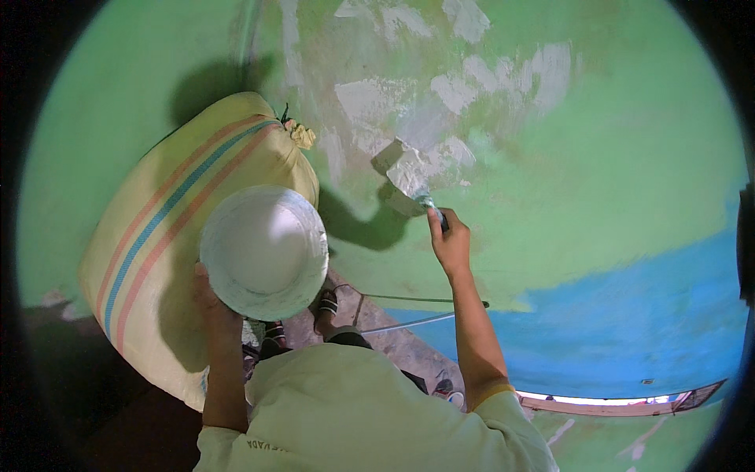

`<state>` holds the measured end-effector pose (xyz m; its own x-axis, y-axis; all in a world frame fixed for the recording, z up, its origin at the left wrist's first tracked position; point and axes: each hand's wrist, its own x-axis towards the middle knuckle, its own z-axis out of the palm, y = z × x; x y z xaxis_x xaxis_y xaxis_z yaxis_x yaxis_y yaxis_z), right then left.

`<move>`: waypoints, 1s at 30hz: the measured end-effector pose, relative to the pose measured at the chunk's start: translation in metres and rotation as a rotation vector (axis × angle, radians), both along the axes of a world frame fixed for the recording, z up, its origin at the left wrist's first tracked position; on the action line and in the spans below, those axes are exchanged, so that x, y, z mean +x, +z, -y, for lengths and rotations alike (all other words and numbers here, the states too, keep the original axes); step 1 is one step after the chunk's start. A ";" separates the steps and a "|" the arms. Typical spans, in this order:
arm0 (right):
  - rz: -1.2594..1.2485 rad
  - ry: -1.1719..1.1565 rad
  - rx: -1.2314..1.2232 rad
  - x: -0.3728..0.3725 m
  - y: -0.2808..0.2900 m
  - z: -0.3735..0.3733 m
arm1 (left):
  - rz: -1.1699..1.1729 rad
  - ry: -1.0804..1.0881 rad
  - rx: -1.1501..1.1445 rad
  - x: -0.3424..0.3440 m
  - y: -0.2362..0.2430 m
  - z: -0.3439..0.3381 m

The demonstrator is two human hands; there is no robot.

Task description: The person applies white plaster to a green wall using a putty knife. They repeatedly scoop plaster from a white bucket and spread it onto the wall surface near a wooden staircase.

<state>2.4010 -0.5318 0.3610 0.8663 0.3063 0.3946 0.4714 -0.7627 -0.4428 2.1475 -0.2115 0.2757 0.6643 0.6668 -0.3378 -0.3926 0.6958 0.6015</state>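
My left hand (208, 297) grips the side of a round white tub (271, 305), its fingers partly hidden under and behind it. Smooth white paste (263, 248) lies inside the tub, with smears up the inner wall. In my right hand (451, 245) is a putty knife (410, 175), fingers closed round its dark handle. White paste coats the wide blade, which is at the green wall (566, 204) beside rough white patches (452, 153). Whether the blade's edge presses on the wall is hard to tell.
A bulging yellow woven sack (141, 236) with red and blue stripes leans at the left, tied at its top. Blue paint (621, 322) covers the lower right wall. My sandalled feet (326, 307) stand on a grey floor (393, 346), near a thin rod (409, 323).
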 end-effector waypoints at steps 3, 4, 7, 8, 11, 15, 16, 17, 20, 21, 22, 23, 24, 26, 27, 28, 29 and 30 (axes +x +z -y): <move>0.072 -0.054 -0.032 0.018 -0.012 0.011 | -0.047 -0.019 0.112 0.008 0.010 0.010; 0.089 -0.096 -0.047 0.021 -0.006 0.023 | -0.009 -0.025 0.126 0.007 -0.004 0.009; 0.187 -0.178 -0.090 0.010 0.002 0.072 | 0.087 -0.036 0.137 -0.002 -0.005 0.014; 0.125 -0.240 -0.103 -0.004 0.005 0.086 | 0.087 -0.034 0.151 -0.010 -0.002 0.015; 0.081 -0.283 -0.075 -0.030 0.008 0.080 | 0.050 -0.028 0.197 -0.026 0.000 0.016; 0.050 -0.008 -0.055 -0.021 -0.011 0.024 | -0.010 0.017 0.161 -0.022 -0.001 0.022; -0.023 0.006 -0.082 -0.011 -0.020 0.004 | -0.003 0.008 0.202 -0.017 0.001 0.025; -0.093 0.020 -0.108 -0.003 -0.031 -0.015 | -0.009 -0.004 0.215 -0.015 0.001 0.026; -0.179 0.097 -0.174 0.025 -0.063 -0.060 | -0.048 -0.038 0.190 -0.008 -0.006 0.028; -0.165 0.105 -0.211 0.034 -0.072 -0.070 | -0.069 -0.057 0.223 -0.007 -0.006 0.029; -0.152 0.115 -0.249 0.044 -0.080 -0.075 | -0.091 -0.075 0.254 -0.007 -0.006 0.031; -0.133 0.102 -0.223 0.054 -0.087 -0.077 | -0.113 -0.093 0.287 -0.006 -0.005 0.032; -0.118 0.090 -0.195 0.064 -0.096 -0.076 | -0.114 -0.094 0.294 -0.007 -0.005 0.033; -0.206 -0.048 -0.351 0.075 -0.092 -0.069 | -0.121 -0.089 0.305 -0.011 -0.006 0.035; -0.111 0.002 -0.262 0.073 -0.089 -0.056 | -0.131 -0.063 0.241 -0.015 -0.010 0.036; -0.015 0.056 -0.174 0.064 -0.086 -0.042 | -0.138 -0.032 0.176 -0.022 -0.019 0.038; -0.054 0.015 -0.215 0.053 -0.080 -0.030 | -0.145 -0.001 0.110 -0.030 -0.029 0.039; -0.089 -0.031 -0.256 0.038 -0.075 -0.019 | -0.119 0.016 0.070 -0.040 -0.039 0.037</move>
